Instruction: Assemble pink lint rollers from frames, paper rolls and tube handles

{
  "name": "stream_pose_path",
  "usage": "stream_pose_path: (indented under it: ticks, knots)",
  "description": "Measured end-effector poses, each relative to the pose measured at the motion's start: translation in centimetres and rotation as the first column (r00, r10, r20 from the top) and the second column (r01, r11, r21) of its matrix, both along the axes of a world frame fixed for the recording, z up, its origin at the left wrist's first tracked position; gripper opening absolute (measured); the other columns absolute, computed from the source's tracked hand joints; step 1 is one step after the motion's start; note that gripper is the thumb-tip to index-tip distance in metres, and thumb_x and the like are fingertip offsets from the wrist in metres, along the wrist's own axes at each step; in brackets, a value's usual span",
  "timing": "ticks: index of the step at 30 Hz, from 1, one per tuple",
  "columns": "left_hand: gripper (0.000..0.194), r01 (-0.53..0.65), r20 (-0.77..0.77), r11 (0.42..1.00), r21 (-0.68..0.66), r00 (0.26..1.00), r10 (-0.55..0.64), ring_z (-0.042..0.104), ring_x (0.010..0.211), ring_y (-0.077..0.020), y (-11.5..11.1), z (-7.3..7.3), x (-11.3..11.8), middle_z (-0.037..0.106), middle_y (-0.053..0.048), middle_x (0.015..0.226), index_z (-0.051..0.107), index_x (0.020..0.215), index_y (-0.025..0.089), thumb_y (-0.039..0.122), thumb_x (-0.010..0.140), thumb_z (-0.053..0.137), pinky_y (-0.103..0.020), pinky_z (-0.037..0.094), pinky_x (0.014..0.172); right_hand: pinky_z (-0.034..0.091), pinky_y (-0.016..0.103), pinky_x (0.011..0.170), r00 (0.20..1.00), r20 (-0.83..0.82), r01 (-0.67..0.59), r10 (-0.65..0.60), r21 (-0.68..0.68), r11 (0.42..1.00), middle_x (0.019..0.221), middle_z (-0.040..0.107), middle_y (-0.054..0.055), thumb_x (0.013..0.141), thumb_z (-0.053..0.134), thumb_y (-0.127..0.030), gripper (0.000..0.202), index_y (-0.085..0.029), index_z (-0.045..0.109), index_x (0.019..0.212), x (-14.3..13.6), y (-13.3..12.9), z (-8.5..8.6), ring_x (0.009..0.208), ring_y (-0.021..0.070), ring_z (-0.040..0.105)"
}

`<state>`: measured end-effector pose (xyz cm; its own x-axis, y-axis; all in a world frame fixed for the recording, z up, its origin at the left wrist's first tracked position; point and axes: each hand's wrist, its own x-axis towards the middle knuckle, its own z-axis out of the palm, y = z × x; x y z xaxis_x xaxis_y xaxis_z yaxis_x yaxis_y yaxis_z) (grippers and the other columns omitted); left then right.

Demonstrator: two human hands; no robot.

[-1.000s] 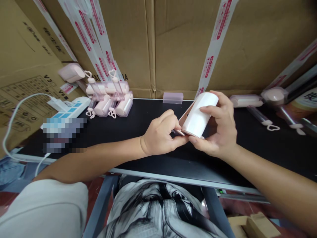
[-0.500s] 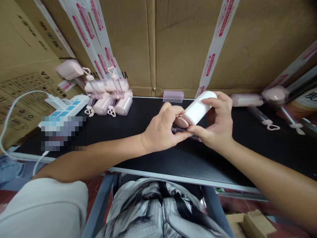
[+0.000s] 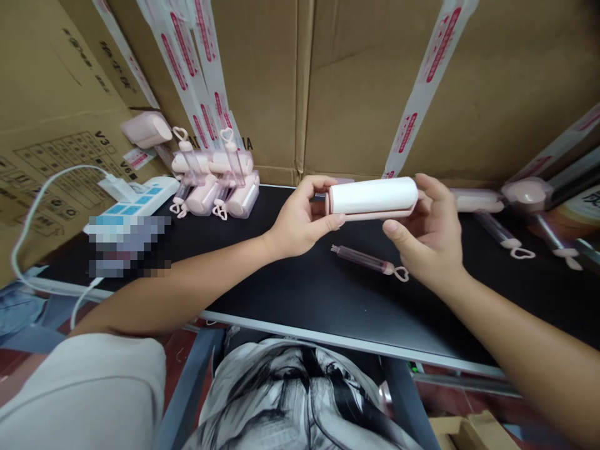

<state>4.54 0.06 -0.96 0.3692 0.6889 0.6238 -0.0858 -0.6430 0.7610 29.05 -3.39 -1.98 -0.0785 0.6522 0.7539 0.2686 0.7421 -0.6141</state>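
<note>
I hold the white roller [image 3: 372, 195] level above the black tabletop [image 3: 290, 290], toward its back edge, with its pink casing along the lower side. My left hand [image 3: 304, 219] is clamped on the left end, thumb below and fingers over and behind. My right hand [image 3: 429, 231] is at the other end, its fingers curled behind the tip and its thumb standing apart from the roller; I cannot tell how firmly those fingers touch it. Just below, a clear tube [image 3: 363, 259] with a heart-shaped loop lies on its side, the loop toward my right. The top is matt black with a pale metal edge [image 3: 323, 334] on my side. Along the back stands a tall cardboard wall [image 3: 365, 94], striped with white tape [image 3: 424, 81] printed in red. To my left, a cluster of pink rollers [image 3: 213, 190] in clear covers sits against it, heart loops sticking up and out. Nearer the left end are a white and blue power strip [image 3: 140, 201] with a white cable [image 3: 23, 225], and a pixelated patch I cannot make out. More pink rollers [image 3: 482, 200] and clear handles lie at the right, beside a dark, labelled item partly out of view. Under the table I see grey legs [image 3: 182, 394], reddish floor [image 3: 180, 356], and an open cardboard box [image 3: 473, 431] low on my right.
</note>
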Motion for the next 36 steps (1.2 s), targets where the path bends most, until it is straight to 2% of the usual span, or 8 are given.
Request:
stream_pose_path:
  ticks: [2,5,9,13,16,19,26,36]
  knots:
    - [0.06,0.016,-0.054,0.992,-0.122,0.998,-0.023,0.066,0.087,-0.0145,0.1,0.3,-0.1,0.062,-0.004,0.116,0.047,0.12,0.024,0.045,0.08,0.086,-0.03,0.058,0.075,0.065,0.046,0.088,0.998,-0.024,-0.054,0.052,-0.06,0.997,0.129,0.069,0.011,0.095,0.076,-0.051,0.064,-0.035,0.05,0.152,-0.1,0.1,0.1,0.108,0.0301,0.073]
    - [0.062,-0.061,-0.315,0.985,-0.163,0.949,0.006,0.064,0.093,-0.0192,-0.5,1.3,-0.2,0.066,-0.004,0.108,0.053,0.115,0.02,0.041,0.07,0.09,-0.033,0.054,0.08,0.066,0.041,0.074,0.999,0.011,-0.05,0.052,-0.132,0.99,0.117,0.071,0.01,0.094,0.078,-0.052,0.056,-0.03,0.059,0.142,-0.4,-0.6,0.1,0.088,0.0252,0.073]
    - [0.065,-0.118,-0.514,0.967,-0.224,0.857,-0.014,0.066,0.092,-0.0235,-1.3,2.7,-0.1,0.071,-0.006,0.103,0.066,0.115,0.016,0.047,0.065,0.094,-0.036,0.053,0.079,0.065,0.042,0.078,0.992,0.087,-0.068,0.089,-0.218,0.974,0.123,0.074,0.013,0.095,0.074,-0.059,0.067,-0.029,0.051,0.15,-0.9,-1.5,0.2,0.094,0.0282,0.075]
    - [0.064,0.107,-0.222,0.842,-0.529,0.94,-0.259,0.069,0.079,-0.0203,-0.5,3.0,-0.7,0.071,-0.005,0.095,0.068,0.116,0.014,0.045,0.067,0.095,-0.034,0.057,0.07,0.061,0.041,0.082,0.949,0.293,-0.028,0.118,-0.295,0.955,0.119,0.076,0.011,0.099,0.069,-0.058,0.071,-0.027,0.043,0.157,-0.2,-1.0,0.1,0.094,0.0267,0.075]
    - [0.067,0.294,0.067,0.741,-0.603,0.945,-0.32,0.07,0.081,-0.0184,0.7,2.7,-1.6,0.071,-0.005,0.1,0.064,0.116,0.017,0.041,0.064,0.1,-0.033,0.062,0.07,0.057,0.041,0.082,0.741,0.65,0.086,0.167,-0.339,0.937,0.106,0.076,0.01,0.091,0.079,-0.05,0.055,-0.021,0.064,0.136,0.5,-0.2,-0.1,0.091,0.0279,0.073]
    - [0.069,0.337,0.161,0.721,-0.606,0.939,-0.304,0.07,0.081,-0.0168,1.8,2.1,-2.3,0.072,-0.005,0.102,0.063,0.115,0.018,0.04,0.062,0.102,-0.031,0.064,0.067,0.053,0.038,0.077,0.599,0.777,0.099,0.195,-0.314,0.944,0.096,0.073,0.008,0.093,0.076,-0.038,0.025,-0.019,0.074,0.11,0.6,-0.3,0.1,0.083,0.0253,0.069]
    - [0.067,0.324,0.181,0.741,-0.588,0.946,-0.27,0.071,0.078,-0.0161,2.4,1.1,-2.1,0.072,-0.005,0.097,0.064,0.113,0.015,0.038,0.063,0.102,-0.029,0.065,0.066,0.045,0.032,0.066,0.84,0.542,-0.002,0.007,-0.01,1.0,0.083,0.063,0.003,0.104,0.063,-0.035,0.023,-0.019,0.072,0.118,0.1,-2.0,1.6,0.069,0.0185,0.058]
    - [0.071,0.306,0.128,0.702,-0.643,0.947,-0.295,0.074,0.076,-0.0193,0.9,1.0,-1.2,0.075,-0.007,0.096,0.062,0.121,0.017,0.037,0.065,0.099,-0.034,0.065,0.07,0.046,0.033,0.063,0.858,0.512,0.045,0.029,-0.132,0.99,0.08,0.066,0.004,0.104,0.062,-0.04,0.024,-0.021,0.075,0.113,-0.5,-2.7,1.6,0.066,0.0188,0.059]
